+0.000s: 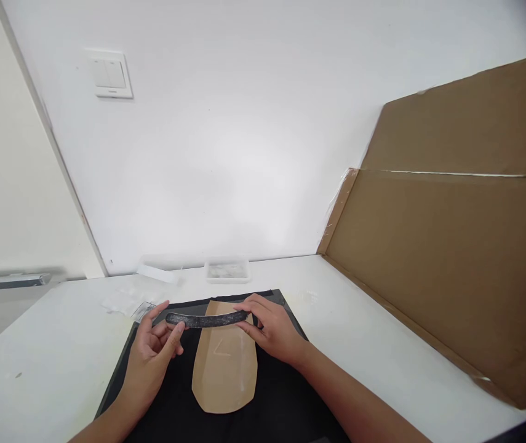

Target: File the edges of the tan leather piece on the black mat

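Note:
A slightly bent, dark grey strip [207, 320] with rounded ends and a pale upper edge is held level between my two hands. My left hand [154, 344] pinches its left end between thumb and fingers. At the other end, my right hand [269, 329] grips it with thumb and forefinger. Below the strip lies a tan paper pattern piece [226, 375] with a faint chalk-like mark, its top partly behind the strip. Under the pattern is black cloth [170, 406], spread over a dark board or mat. What exactly the strip is made of I cannot tell.
A shallow clear plastic box [227, 271] stands by the wall. Crumpled clear plastic bags [128, 295] lie to its left on the white table [50, 351]. A large brown cardboard sheet [442, 246] leans at the right. A light switch [109, 74] is on the wall.

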